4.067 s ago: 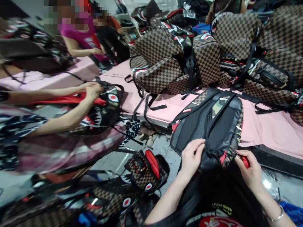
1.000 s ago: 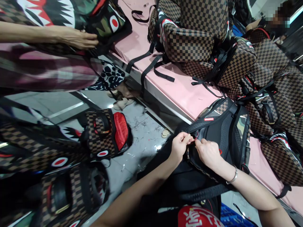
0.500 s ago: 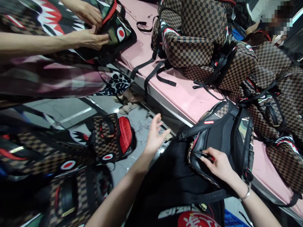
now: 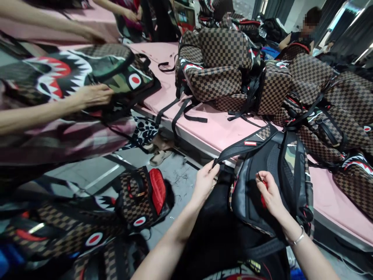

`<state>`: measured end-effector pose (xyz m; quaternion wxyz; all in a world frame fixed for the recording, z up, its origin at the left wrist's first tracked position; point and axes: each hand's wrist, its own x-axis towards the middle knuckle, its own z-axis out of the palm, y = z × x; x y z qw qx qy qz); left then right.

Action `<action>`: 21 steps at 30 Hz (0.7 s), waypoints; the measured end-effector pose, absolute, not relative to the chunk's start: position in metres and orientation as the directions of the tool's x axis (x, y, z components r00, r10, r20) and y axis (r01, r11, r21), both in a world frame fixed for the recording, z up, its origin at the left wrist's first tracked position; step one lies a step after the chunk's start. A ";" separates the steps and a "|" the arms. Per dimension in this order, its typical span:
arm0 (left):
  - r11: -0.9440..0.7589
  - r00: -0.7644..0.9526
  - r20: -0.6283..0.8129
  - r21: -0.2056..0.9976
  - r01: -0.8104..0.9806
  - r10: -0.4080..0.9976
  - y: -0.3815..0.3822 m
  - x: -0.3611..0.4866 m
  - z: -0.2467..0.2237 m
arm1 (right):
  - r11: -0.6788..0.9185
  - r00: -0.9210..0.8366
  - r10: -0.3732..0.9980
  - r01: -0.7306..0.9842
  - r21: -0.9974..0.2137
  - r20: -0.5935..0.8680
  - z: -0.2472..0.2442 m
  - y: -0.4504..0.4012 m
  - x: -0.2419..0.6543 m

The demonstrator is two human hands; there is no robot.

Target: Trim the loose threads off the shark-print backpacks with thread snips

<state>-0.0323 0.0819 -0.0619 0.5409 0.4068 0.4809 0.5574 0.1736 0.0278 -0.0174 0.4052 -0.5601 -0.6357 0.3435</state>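
A backpack [image 4: 256, 182] with a black padded back panel and checkered and camouflage sides rests against my lap and the table edge, its back facing me. My left hand [image 4: 206, 179] is closed on the end of the shoulder strap [image 4: 237, 149], drawn out to the left. Over the back panel, my right hand [image 4: 270, 194] is closed around a small red-handled tool [image 4: 263, 199] with a dark pointed tip. Fingers cover most of this tool, and its tip stands clear of the panel.
Several checkered backpacks [image 4: 220, 48] are heaped on the pink-covered table [image 4: 218, 134]. Others, including one with a red lining [image 4: 157, 188], stand low at left. A co-worker's hand [image 4: 94, 95] touches a shark-mouth backpack [image 4: 116, 76] at upper left. More people are farther back.
My left hand has gone from open in the air to gripping the strap, now pulled left. My right hand has lifted slightly off the panel. The co-worker's hands have moved apart; the view has tilted up.
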 end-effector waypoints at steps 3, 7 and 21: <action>0.248 0.135 -0.208 0.772 -0.586 0.969 0.076 -0.010 -0.038 | 0.216 0.004 0.970 0.440 -0.871 0.243 -0.014 0.039 0.167; 0.422 0.258 -0.348 0.567 -0.707 0.901 0.067 0.012 -0.033 | 0.360 -0.027 0.904 0.589 -0.723 0.427 -0.011 0.046 0.169; 0.367 0.216 -0.300 0.810 -0.458 0.929 0.051 0.016 -0.030 | 0.786 -0.628 0.612 0.549 -0.283 0.482 -0.017 0.077 0.179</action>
